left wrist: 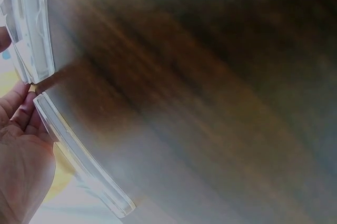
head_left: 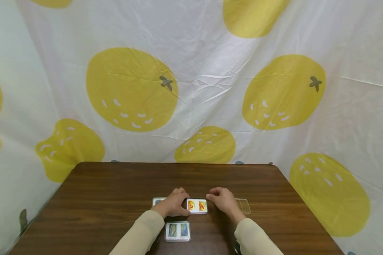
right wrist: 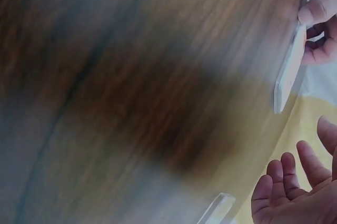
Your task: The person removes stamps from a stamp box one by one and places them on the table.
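My left hand (head_left: 175, 203) grips the left end of a flat clear case with two orange picture cards (head_left: 196, 206), thumb at its near corner and fingers at its far corner. In the right wrist view the left thumb lies against the edge of this card case (right wrist: 290, 74). My right hand (head_left: 224, 202), fingers loosely bent and holding nothing, hovers just right of the case. In its own wrist view the right hand (right wrist: 297, 192) shows its palm. Beside the right hand lies a transparent card case (head_left: 243, 205) without pictures, its left part hidden.
Nearer to me on the brown wooden table (head_left: 115, 187) sits another card case with green and blue pictures (head_left: 177, 232). A further card case (head_left: 156, 201) is mostly covered by the left hand. Behind the table hangs a white curtain (head_left: 207, 106) with yellow fruit prints.
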Demonstrator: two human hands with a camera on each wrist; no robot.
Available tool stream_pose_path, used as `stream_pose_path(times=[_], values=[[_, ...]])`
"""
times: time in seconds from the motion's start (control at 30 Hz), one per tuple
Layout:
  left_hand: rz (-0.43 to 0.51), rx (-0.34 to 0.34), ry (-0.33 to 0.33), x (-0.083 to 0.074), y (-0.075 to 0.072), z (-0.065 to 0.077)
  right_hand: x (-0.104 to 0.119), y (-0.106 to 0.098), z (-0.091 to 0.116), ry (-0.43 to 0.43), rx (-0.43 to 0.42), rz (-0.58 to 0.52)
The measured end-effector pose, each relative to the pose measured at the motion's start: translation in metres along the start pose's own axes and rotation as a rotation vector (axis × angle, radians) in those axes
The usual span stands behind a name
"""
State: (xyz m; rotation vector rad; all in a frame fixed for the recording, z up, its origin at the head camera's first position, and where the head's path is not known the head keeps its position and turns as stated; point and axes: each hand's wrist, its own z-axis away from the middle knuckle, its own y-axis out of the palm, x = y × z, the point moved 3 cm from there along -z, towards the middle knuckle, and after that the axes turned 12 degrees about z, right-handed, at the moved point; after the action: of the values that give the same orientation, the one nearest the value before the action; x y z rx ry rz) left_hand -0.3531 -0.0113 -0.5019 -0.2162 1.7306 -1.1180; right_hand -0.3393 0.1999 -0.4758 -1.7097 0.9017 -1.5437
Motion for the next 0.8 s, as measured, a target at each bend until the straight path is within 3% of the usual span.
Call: stream_pose_path(times=[0.27,0.8], values=[[0.007,-0.005,0.006,0.002,0.001,-0.001,-0.001,0.006,0.005,0.032,0.02,0.015],[0.004,0.002,-0.001,0.001,0.0,-0.001,-0.001,0.014,0.004,-0.018,0.0,0.122]])
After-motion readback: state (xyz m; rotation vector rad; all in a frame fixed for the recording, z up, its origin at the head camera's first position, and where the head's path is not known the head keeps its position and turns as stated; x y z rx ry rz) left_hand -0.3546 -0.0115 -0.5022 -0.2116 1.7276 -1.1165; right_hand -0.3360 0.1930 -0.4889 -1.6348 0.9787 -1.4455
